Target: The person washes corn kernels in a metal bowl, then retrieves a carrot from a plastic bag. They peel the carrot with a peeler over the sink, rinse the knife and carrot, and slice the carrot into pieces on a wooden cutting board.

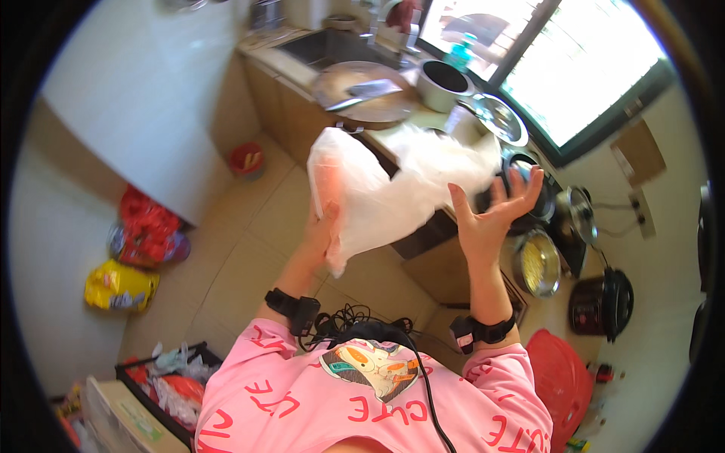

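My left hand (pixel 324 226) grips a white translucent plastic bag (pixel 391 209) by its near left side; something orange-pink shows through it. The bag spreads to the right above the floor and counter edge. My right hand (pixel 491 218) is raised beside the bag's right side, palm up with fingers spread, holding nothing. Beyond the bag, a cleaver (pixel 365 93) lies on a round cutting board (pixel 334 76) on the counter.
Behind the board is a sink (pixel 317 48). A pot (pixel 433 93), a glass lid (pixel 501 119), a steel bowl of yellow food (pixel 535 263) and a rice cooker (pixel 600 303) stand rightward. A red bucket (pixel 247 161) and a yellow bag (pixel 120 286) are on the floor at left.
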### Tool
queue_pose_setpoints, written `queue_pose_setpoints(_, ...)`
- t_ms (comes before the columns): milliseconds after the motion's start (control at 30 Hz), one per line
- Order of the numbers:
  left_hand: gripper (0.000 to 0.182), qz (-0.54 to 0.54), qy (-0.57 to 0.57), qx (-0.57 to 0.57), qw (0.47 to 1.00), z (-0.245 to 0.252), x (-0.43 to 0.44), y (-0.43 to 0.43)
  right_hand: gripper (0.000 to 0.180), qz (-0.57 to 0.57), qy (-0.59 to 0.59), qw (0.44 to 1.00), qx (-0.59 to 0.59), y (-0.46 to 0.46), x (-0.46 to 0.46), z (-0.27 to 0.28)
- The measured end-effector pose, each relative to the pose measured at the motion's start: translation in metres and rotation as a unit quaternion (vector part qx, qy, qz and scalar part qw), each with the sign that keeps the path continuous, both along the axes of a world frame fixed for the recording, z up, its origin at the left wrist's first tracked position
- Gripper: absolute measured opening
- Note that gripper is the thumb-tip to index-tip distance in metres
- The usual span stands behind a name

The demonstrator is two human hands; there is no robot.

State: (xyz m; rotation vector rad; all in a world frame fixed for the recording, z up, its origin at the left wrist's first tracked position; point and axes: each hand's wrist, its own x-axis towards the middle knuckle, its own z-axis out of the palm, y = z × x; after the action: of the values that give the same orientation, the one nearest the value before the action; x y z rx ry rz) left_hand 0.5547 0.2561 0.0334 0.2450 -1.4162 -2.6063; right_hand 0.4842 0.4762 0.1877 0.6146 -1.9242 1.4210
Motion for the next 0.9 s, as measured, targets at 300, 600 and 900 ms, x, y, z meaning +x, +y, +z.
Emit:
queue_pose_setpoints(300, 0.066, 0.22, -0.054, -0.061, 0.972, -0.002, 0.096, -0.131, 0.073, 0.196, -0.363, 0.767, 0.492, -0.135, -0.043, -0.036)
queue_pose_setpoints(600, 0.04, 0.356, -0.027, 0.047, 0.933, -0.024, 0.097, -0.215, 0.064, 0.478, -0.343, 0.69, 0.421, -0.293, -0.12, -0.16)
queue_pose_setpoints(900, 0.046, 0.515, -0.119, 0.016, 0.849, -0.007, 0.076, -0.296, 0.046, 0.665, -0.643, 0.356, -0.13, -0.379, -0.204, -0.097)
